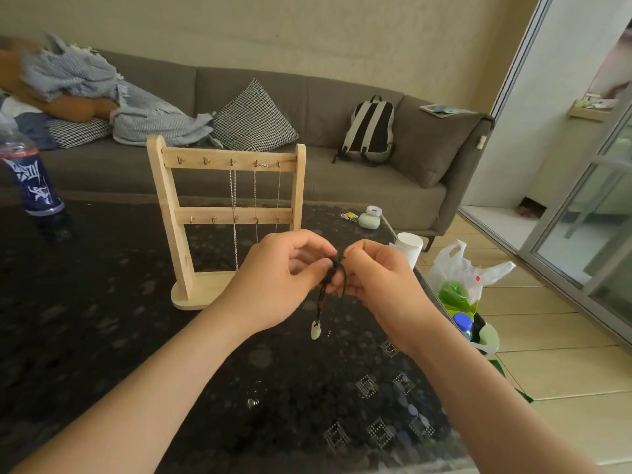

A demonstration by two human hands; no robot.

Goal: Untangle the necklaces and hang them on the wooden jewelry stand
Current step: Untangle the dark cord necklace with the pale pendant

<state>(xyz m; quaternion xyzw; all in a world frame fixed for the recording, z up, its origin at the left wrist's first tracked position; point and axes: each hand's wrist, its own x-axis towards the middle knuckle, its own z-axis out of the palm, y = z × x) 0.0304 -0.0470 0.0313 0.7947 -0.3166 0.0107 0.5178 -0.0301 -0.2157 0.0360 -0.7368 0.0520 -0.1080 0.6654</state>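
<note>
Your left hand (284,282) and right hand (379,278) pinch the black cord necklace (337,265); pendant (315,330) hangs straight below, wooden jewelry stand (232,213) behind-left.

Pale wooden jewelry stand (205,213) with two hook rails, upright, centre. Thin silver chain necklaces (233,193) hanging straight from its three right top hooks. Nearer, knotted black cord necklace (331,273) pinched between left hand (280,278) and right hand (379,278), pale pendant (315,330) dangling.

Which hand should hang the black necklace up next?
Probably the left hand: it and the right hand both pinch the black cord necklace, but the free top hooks on the wooden stand lie on its left.
</note>
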